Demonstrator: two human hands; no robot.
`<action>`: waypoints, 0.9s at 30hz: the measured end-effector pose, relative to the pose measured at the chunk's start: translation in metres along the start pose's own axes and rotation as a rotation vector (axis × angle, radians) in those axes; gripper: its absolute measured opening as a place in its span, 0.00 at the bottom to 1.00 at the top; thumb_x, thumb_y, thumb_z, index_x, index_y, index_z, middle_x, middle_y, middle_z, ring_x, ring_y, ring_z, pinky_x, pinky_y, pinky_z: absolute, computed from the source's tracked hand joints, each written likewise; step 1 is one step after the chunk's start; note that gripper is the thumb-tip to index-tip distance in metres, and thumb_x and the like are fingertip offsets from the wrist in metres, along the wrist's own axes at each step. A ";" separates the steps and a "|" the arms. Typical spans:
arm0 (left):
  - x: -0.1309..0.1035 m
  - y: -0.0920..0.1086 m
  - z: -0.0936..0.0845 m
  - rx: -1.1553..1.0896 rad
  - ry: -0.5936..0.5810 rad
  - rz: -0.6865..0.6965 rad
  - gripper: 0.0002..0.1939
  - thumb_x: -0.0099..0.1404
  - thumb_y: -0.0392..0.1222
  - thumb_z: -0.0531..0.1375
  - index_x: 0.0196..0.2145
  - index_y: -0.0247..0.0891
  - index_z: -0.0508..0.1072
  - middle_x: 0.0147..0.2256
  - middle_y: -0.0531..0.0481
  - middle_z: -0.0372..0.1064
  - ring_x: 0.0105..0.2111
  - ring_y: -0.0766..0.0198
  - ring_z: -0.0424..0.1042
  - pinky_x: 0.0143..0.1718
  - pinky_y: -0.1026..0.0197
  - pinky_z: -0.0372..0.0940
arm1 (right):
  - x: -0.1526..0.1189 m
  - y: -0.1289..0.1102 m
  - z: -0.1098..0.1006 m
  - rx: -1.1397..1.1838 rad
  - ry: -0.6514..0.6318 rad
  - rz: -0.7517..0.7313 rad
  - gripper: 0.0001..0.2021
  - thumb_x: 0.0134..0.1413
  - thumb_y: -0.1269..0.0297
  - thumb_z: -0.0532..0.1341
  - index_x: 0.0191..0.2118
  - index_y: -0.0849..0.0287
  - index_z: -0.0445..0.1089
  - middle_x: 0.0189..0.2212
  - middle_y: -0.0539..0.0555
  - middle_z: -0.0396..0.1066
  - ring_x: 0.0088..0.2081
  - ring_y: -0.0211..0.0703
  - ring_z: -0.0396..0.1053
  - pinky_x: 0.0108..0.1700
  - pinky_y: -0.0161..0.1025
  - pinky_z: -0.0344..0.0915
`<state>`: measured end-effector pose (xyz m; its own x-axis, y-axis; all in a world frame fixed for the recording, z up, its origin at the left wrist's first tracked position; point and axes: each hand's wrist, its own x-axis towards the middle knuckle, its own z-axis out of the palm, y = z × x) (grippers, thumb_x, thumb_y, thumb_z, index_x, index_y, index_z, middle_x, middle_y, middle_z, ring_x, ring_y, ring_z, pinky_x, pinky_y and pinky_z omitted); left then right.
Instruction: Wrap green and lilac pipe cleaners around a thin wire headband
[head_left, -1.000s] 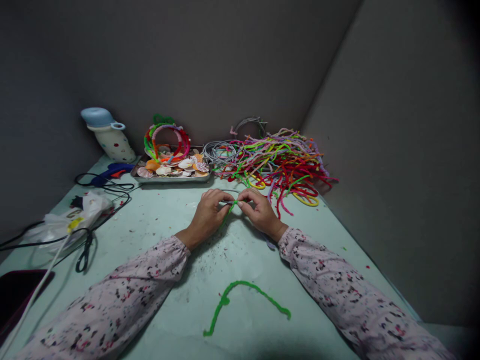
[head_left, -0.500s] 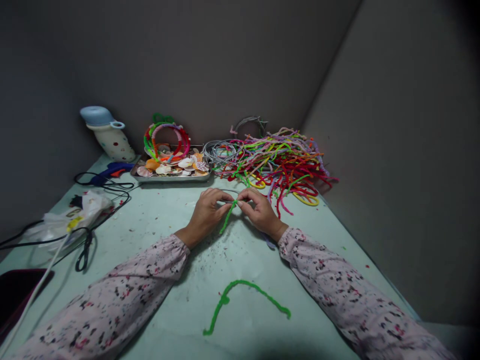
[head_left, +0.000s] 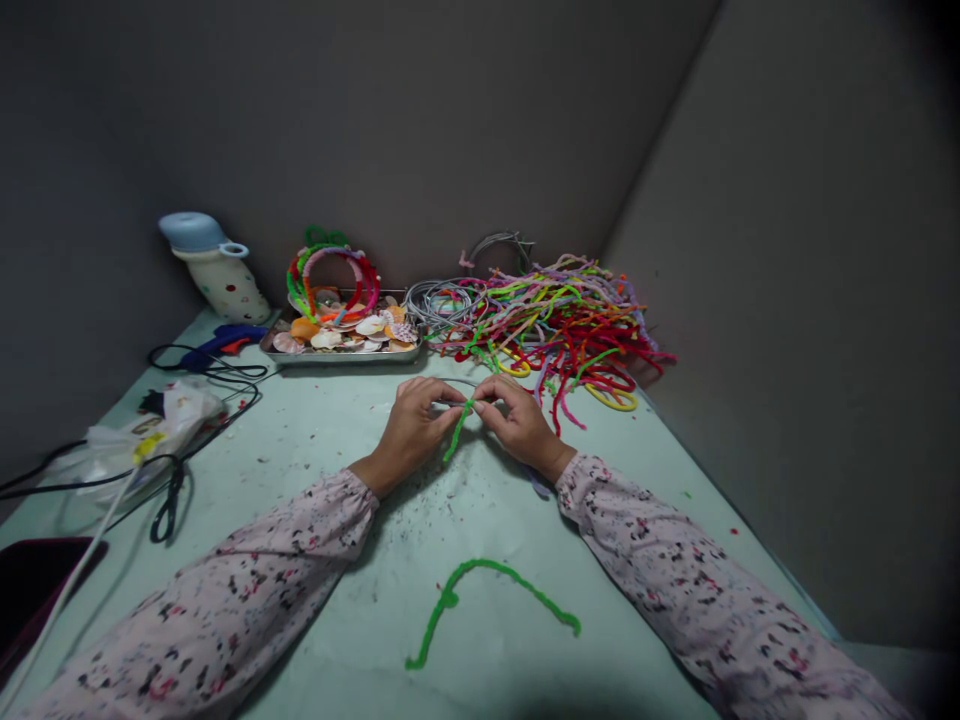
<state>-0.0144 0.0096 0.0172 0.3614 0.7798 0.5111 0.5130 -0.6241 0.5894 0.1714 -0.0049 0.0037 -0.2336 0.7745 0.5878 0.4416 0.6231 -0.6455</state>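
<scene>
My left hand (head_left: 412,425) is closed in a pinch on a thin grey wire loop (head_left: 456,381), which arches behind the fingertips. Opposite it, my right hand (head_left: 519,422) pinches a fuzzy green pipe cleaner (head_left: 454,440) where it wraps round the wire. The fingertips of both hands nearly meet there, and the pipe cleaner's free end hangs down towards me. A second green pipe cleaner (head_left: 491,564), bent into an arch with a small curl on its left side, lies on the table nearer to me.
A metal tray (head_left: 345,365) of shells stands at the back, with colourful wrapped hoops (head_left: 304,285) on it. Beside it are coiled grey wires (head_left: 442,308) and a heap of pipe cleaners (head_left: 570,310). Leftward are a bottle (head_left: 229,285), black cables (head_left: 176,490) and a plastic bag (head_left: 187,405).
The hanging end of the green pipe cleaner has swung slightly right and up. Both hands keep nearly the same place and grip.
</scene>
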 end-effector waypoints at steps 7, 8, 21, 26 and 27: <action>0.001 0.001 -0.001 -0.017 -0.006 0.000 0.03 0.61 0.41 0.64 0.32 0.40 0.74 0.32 0.52 0.75 0.36 0.60 0.70 0.48 0.54 0.59 | 0.000 0.001 0.000 -0.011 0.001 -0.004 0.02 0.59 0.66 0.58 0.35 0.56 0.67 0.32 0.52 0.67 0.38 0.46 0.64 0.44 0.44 0.61; 0.001 0.001 -0.001 -0.021 -0.006 0.004 0.03 0.61 0.41 0.64 0.32 0.40 0.74 0.32 0.52 0.75 0.36 0.60 0.70 0.48 0.53 0.59 | 0.000 0.001 0.000 -0.012 0.001 -0.006 0.02 0.59 0.66 0.58 0.35 0.56 0.67 0.32 0.52 0.67 0.38 0.45 0.64 0.44 0.44 0.61; -0.001 0.000 -0.001 -0.045 0.006 0.011 0.06 0.61 0.45 0.63 0.31 0.40 0.74 0.30 0.52 0.74 0.35 0.61 0.70 0.46 0.55 0.60 | 0.000 0.001 0.001 -0.020 0.001 -0.031 0.02 0.59 0.67 0.58 0.35 0.56 0.67 0.32 0.52 0.67 0.38 0.46 0.64 0.44 0.45 0.61; -0.001 0.003 -0.001 -0.045 0.000 -0.019 0.07 0.61 0.46 0.63 0.30 0.40 0.74 0.29 0.53 0.73 0.35 0.61 0.70 0.46 0.55 0.60 | 0.000 0.001 0.000 -0.032 -0.001 -0.042 0.02 0.59 0.67 0.58 0.35 0.55 0.67 0.32 0.53 0.67 0.38 0.46 0.64 0.44 0.45 0.61; 0.000 0.004 -0.001 -0.044 -0.002 -0.024 0.07 0.61 0.46 0.63 0.30 0.40 0.74 0.29 0.53 0.73 0.35 0.61 0.70 0.46 0.55 0.60 | 0.000 0.001 0.000 -0.035 -0.002 -0.045 0.02 0.58 0.67 0.58 0.35 0.55 0.67 0.32 0.53 0.67 0.38 0.46 0.64 0.44 0.46 0.61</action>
<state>-0.0138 0.0069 0.0200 0.3506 0.7949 0.4952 0.4870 -0.6064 0.6285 0.1716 -0.0043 0.0028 -0.2552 0.7463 0.6147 0.4606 0.6528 -0.6014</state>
